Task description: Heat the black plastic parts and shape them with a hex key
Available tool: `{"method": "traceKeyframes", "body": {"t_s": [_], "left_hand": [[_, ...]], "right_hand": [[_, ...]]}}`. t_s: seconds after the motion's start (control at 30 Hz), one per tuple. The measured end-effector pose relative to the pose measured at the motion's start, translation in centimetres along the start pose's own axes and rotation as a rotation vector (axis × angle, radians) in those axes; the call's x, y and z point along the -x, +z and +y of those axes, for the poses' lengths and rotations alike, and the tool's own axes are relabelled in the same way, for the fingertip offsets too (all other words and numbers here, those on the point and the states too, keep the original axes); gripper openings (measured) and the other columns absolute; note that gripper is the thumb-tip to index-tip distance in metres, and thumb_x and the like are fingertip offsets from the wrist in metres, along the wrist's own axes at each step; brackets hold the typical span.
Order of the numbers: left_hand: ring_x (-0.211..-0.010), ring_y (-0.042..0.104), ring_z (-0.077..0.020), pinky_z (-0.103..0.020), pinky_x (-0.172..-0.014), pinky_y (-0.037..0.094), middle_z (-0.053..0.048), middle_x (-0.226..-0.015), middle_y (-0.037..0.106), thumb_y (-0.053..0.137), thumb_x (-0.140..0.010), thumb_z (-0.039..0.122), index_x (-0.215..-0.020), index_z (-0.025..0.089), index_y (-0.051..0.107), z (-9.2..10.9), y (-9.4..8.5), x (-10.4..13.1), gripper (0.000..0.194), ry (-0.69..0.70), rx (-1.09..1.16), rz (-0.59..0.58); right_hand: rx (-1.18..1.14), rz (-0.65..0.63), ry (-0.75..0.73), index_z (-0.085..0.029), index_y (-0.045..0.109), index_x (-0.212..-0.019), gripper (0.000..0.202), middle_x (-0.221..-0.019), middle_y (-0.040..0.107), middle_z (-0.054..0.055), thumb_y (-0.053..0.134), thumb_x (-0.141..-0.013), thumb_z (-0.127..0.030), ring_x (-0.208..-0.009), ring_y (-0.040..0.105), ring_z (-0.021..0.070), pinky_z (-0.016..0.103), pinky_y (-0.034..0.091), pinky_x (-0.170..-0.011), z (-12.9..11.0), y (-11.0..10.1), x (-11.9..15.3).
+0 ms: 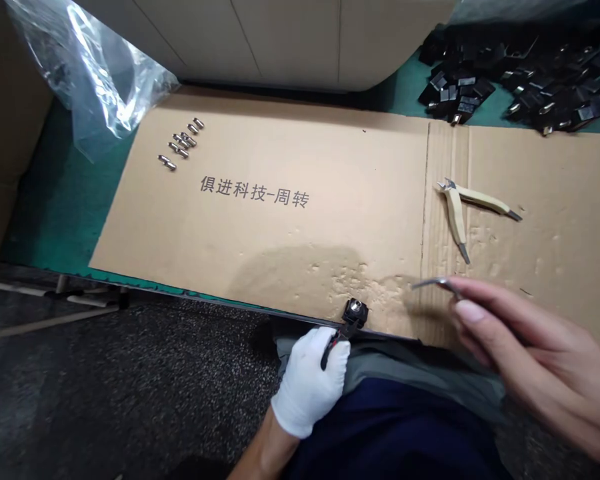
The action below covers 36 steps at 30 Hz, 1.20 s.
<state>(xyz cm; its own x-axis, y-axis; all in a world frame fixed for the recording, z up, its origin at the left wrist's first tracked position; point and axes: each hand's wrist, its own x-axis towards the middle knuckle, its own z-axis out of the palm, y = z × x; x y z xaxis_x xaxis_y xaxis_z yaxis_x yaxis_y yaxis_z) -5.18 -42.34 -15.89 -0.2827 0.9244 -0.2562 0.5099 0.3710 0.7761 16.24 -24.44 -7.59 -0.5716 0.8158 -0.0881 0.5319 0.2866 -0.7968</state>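
Note:
My left hand [313, 380], in a white glove, is closed at the table's front edge. It grips a dark plier-like tool [334, 347] with a touch of red, mostly hidden by the fingers. At the tool's far end, a small black block [356, 312] with a shiny metal piece on top rests at the cardboard's edge. My bare right hand [520, 347] pinches a thin, bent metal tool [437, 282] between thumb and forefinger. Its tip points left, above the cardboard and apart from the block; the rest is hidden in the hand.
Cutting pliers [455, 200] with cream handles lie spread on the cardboard sheet [280, 153]. Several small metal cylinders [183, 143] lie at its left. Many black blocks [555, 87] are heaped at the back right. A clear plastic bag [105, 80] and a pale bin [280, 40] border the back.

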Motion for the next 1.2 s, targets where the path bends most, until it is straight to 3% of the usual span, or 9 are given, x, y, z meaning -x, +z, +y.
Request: {"method": "traceKeyframes", "body": {"t_s": [0.1,0.37,0.6,0.93,1.07,1.2], "left_hand": [[-0.077,0.066,-0.0219,-0.033,-0.073,0.051,-0.007,-0.082,0.070,0.042,-0.103,0.035,-0.089,0.019,0.065,-0.3,0.1,-0.2,0.032,0.011,-0.011,-0.011],[-0.069,0.063,-0.0204,-0.031,-0.065,0.047,-0.005,-0.076,0.068,0.042,-0.102,0.036,-0.081,0.020,0.061,-0.3,-0.4,-0.6,0.032,0.044,-0.034,-0.049],[-0.063,0.061,-0.0193,-0.030,-0.061,0.044,-0.004,-0.073,0.068,0.044,-0.101,0.034,-0.079,0.021,0.058,-0.3,-0.7,-0.9,0.030,0.094,-0.043,-0.050],[-0.065,0.063,-0.0190,-0.030,-0.063,0.045,-0.003,-0.075,0.069,0.045,-0.101,0.033,-0.080,0.021,0.060,-0.1,-1.3,-1.2,0.029,0.090,-0.021,-0.087],[-0.067,0.063,-0.0191,-0.030,-0.065,0.046,-0.003,-0.075,0.070,0.046,-0.101,0.035,-0.080,0.021,0.060,-0.1,-1.7,-1.3,0.029,0.079,-0.038,-0.107],[-0.066,0.063,-0.0188,-0.030,-0.065,0.045,-0.003,-0.075,0.070,0.047,-0.101,0.034,-0.079,0.021,0.060,0.0,-1.9,-1.3,0.029,0.082,-0.032,-0.123]], "right_hand": [[0.004,-0.165,-0.170,-0.030,0.062,-0.141,0.042,-0.100,0.075,0.001,0.061,-0.101,-0.017,-0.079,0.072,0.0120,0.018,0.060,-0.074,-1.6,1.5,-1.3],[0.076,-0.200,-0.361,-0.017,0.055,-0.148,0.051,-0.128,0.071,0.012,0.059,-0.099,-0.004,-0.110,0.071,0.0183,0.024,0.059,-0.096,-1.4,3.1,-2.5],[0.075,-0.272,-0.341,-0.014,0.055,-0.146,0.048,-0.129,0.070,0.012,0.058,-0.100,-0.004,-0.116,0.069,0.0190,0.025,0.054,-0.106,-1.8,3.1,-2.7],[0.024,-0.296,-0.220,-0.023,0.056,-0.145,0.046,-0.130,0.071,0.007,0.055,-0.102,-0.008,-0.116,0.070,0.0200,0.026,0.061,-0.095,-2.0,3.1,-2.5],[0.039,-0.314,-0.249,-0.025,0.054,-0.147,0.048,-0.124,0.073,0.006,0.056,-0.101,-0.008,-0.116,0.070,0.0206,0.029,0.061,-0.096,-1.9,2.9,-2.6],[0.040,-0.351,-0.274,-0.028,0.052,-0.149,0.052,-0.131,0.070,0.006,0.057,-0.101,-0.008,-0.117,0.069,0.0203,0.031,0.061,-0.098,-2.0,2.9,-2.6]]}}
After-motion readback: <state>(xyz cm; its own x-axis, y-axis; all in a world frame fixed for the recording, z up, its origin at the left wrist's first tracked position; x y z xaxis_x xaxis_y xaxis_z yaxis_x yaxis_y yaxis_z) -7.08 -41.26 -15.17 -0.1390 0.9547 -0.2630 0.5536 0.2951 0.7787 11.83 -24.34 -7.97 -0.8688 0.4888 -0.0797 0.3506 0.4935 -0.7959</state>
